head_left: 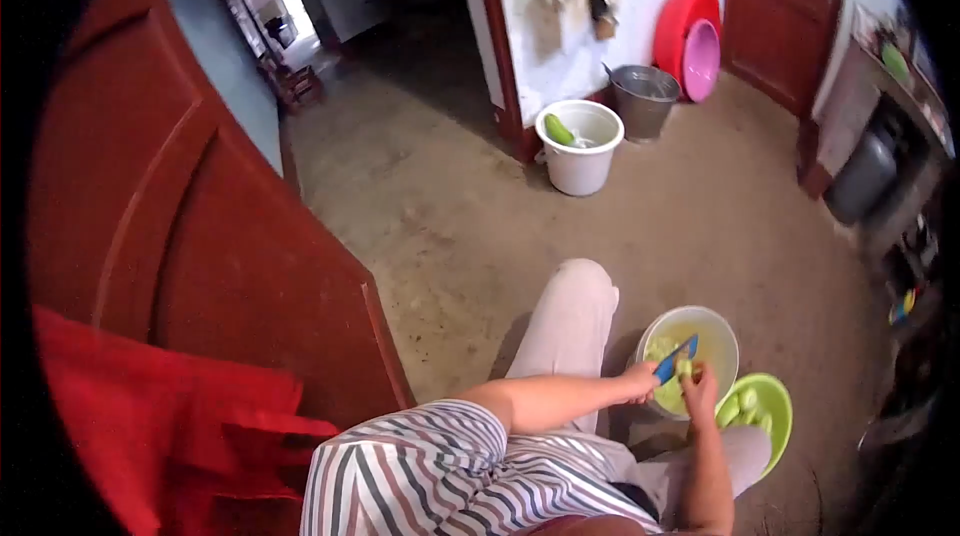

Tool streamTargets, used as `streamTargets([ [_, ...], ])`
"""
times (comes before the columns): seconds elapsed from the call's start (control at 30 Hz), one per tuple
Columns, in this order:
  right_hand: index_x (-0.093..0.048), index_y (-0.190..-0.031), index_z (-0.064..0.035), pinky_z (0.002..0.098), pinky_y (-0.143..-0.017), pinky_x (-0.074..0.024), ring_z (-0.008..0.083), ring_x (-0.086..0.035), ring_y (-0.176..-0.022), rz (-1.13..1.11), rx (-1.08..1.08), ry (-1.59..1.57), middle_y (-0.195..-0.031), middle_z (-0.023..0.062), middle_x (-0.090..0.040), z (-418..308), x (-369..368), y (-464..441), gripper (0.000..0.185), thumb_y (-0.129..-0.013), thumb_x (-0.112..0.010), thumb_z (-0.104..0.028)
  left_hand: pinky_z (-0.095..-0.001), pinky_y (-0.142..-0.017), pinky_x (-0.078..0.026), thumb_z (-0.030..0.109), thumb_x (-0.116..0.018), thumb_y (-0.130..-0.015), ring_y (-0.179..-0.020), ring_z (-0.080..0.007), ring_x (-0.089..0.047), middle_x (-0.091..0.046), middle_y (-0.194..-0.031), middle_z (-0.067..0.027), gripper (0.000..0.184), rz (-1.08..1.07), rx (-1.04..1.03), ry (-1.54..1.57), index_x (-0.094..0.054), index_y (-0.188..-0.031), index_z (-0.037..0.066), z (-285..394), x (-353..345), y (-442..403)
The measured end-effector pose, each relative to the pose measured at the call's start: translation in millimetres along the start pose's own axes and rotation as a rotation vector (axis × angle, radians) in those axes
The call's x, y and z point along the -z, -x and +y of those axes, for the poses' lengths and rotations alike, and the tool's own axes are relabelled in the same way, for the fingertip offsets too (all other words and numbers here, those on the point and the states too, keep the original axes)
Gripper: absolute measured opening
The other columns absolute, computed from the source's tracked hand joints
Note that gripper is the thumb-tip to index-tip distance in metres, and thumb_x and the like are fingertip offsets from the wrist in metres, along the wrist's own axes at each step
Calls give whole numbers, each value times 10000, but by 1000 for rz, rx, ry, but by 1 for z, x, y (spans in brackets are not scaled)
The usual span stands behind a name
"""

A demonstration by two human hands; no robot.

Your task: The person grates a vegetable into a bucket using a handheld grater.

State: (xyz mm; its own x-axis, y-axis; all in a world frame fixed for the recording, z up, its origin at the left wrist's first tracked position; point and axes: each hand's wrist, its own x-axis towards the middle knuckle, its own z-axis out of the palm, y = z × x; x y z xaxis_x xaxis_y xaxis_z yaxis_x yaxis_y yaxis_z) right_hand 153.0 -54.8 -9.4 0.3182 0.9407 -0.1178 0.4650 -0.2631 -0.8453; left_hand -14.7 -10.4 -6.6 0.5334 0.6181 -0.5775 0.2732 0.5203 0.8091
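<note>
My left hand is closed around one end of a flat blue cutting tool, which slants up and right over a white bucket. Whether it is a knife or a slicer is too small to tell. Against the tool, my right hand pinches a pale green vegetable piece. Light green cut pieces lie in the bucket below. Right beside it, a lime-green basin holds several peeled pale green vegetables.
A white bucket with a green gourd stands ahead by the wall, next to a grey metal bucket. Red and pink basins lean behind. A red-brown door and red cloth flank my left.
</note>
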Motion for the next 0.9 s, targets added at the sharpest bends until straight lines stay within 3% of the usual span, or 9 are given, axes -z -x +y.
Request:
streamTargets([
  [0.03,-514,-935,-12,307,-534,-417,153,-518,-578,60,181,87,-641,86,-517,25,-10,-5,262,-700,-614,-71,-272,-291,-300,112,-418,-770,-347,-127,-419,-485,-541,-55,233,2,-12,-8,-482,-991,150,0,-1,-3],
  [0.17,-504,-950,-2,281,-502,-375,127,-466,-545,83,206,87,-602,56,-481,-2,-9,6,278,-687,-585,-39,-268,-281,-283,92,-401,-775,-331,-132,-392,-454,-522,-57,210,23,-25,38,-482,-964,137,1,-11,-4],
  [0.27,-498,-943,-2,303,-530,-398,162,-485,-559,201,129,73,-636,84,-505,26,-9,-8,271,-683,-572,-26,-249,-290,-311,109,-414,-786,-353,-106,-424,-474,-533,-32,289,-39,-27,-14,-471,-1067,146,10,-18,2],
  [0.33,-483,-941,-6,351,-609,-435,251,-540,-632,316,89,74,-711,139,-547,37,-4,-18,287,-677,-592,-40,-257,-302,-328,99,-416,-783,-353,-108,-423,-475,-534,-34,329,-81,-67,-1,-465,-1106,138,1,-23,-9],
  [0.4,-486,-912,0,348,-632,-437,266,-545,-659,274,42,21,-746,154,-557,54,1,-29,255,-682,-591,-35,-257,-295,-314,101,-404,-781,-345,-110,-409,-468,-530,-40,329,-86,-82,-48,-465,-1100,152,-10,-20,-24],
  [0.47,-490,-897,10,345,-637,-434,260,-541,-667,331,-19,184,-768,153,-557,80,0,-38,231,-688,-585,-18,-256,-287,-300,104,-392,-779,-336,-112,-396,-461,-526,-45,330,-92,-86,-88,-466,-1093,166,-15,-23,-27],
  [0.6,-508,-875,-6,343,-616,-427,233,-527,-643,336,-24,6,-730,115,-557,76,6,-41,200,-693,-590,-22,-271,-298,-319,97,-399,-766,-341,-121,-408,-472,-529,-46,323,-90,-105,-34,-472,-1078,141,-11,-22,-26],
  [0.7,-510,-895,-26,261,-538,-386,113,-465,-587,171,83,29,-636,41,-489,49,-6,-33,175,-732,-570,-45,-278,-298,-320,103,-394,-770,-340,-134,-413,-464,-509,-44,275,37,-2,27,-475,-1032,127,-2,-19,-40],
  [0.9,-510,-884,-11,275,-536,-388,137,-454,-560,142,28,93,-616,47,-474,38,-13,-31,233,-660,-572,-10,-308,-317,-339,94,-383,-773,-346,-160,-444,-442,-480,-48,131,108,-8,22,-484,-854,112,-8,-25,-55],
])
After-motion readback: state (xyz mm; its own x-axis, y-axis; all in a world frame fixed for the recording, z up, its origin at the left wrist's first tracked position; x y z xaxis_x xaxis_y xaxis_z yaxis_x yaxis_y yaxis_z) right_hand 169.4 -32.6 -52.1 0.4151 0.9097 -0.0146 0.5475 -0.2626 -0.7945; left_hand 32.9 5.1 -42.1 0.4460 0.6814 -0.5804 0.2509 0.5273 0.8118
